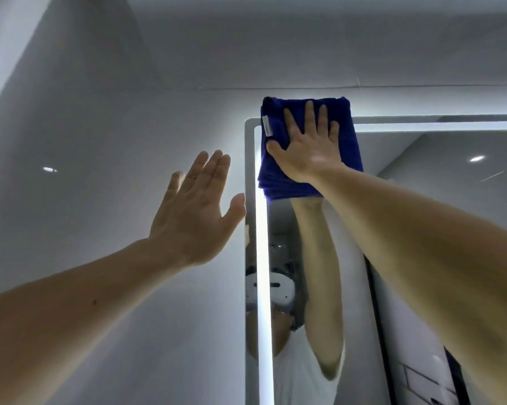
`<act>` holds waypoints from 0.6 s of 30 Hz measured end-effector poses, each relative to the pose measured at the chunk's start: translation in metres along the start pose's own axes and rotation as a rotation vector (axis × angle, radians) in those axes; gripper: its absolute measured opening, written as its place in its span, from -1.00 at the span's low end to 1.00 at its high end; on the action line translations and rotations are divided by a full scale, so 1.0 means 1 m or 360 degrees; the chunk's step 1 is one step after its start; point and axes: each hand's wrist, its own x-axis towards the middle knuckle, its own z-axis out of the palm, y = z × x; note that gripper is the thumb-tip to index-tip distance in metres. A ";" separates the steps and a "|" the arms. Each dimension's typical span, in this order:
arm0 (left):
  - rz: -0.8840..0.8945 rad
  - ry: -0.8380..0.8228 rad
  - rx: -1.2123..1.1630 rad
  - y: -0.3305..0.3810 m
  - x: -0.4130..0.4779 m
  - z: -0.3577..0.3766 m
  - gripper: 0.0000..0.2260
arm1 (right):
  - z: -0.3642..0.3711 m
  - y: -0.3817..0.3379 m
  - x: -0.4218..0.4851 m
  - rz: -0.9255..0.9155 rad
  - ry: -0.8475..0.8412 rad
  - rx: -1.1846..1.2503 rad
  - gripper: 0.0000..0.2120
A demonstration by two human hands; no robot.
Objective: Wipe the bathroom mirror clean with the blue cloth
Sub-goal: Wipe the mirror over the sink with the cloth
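A folded blue cloth (pixel 278 173) lies flat against the top left corner of the bathroom mirror (pixel 439 217), its upper edge reaching past the mirror's lit frame onto the wall. My right hand (pixel 307 144) presses on the cloth with fingers spread, palm flat against it. My left hand (pixel 194 211) is raised with fingers together and thumb out, flat by the grey wall just left of the mirror's edge, holding nothing. The mirror reflects my raised arm and my upper body.
A bright light strip (pixel 261 258) runs down the mirror's left side and along its top. Grey wall (pixel 100 141) fills the left and upper part of the view. A dark vertical frame (pixel 375 317) shows in the reflection at the right.
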 end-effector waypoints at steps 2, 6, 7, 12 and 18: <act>-0.0005 -0.0012 0.0036 -0.006 0.000 -0.001 -0.32 | 0.002 -0.005 0.006 -0.0034 0.0007 -0.0043 -0.24; -0.0039 0.0014 0.0062 -0.009 0.004 0.006 -0.34 | 0.006 -0.005 0.000 -0.0262 0.0049 -0.0082 -0.29; -0.0041 0.0025 0.0059 -0.008 0.006 0.007 -0.35 | 0.007 -0.006 -0.006 -0.0339 0.0053 -0.0087 -0.32; -0.0042 0.0060 -0.0031 -0.004 0.010 0.006 -0.35 | 0.019 -0.011 -0.077 -0.0640 0.0004 -0.0075 -0.38; -0.0072 0.0020 -0.0033 0.005 0.002 0.006 -0.39 | 0.034 0.005 -0.187 -0.0889 -0.0157 -0.0116 -0.41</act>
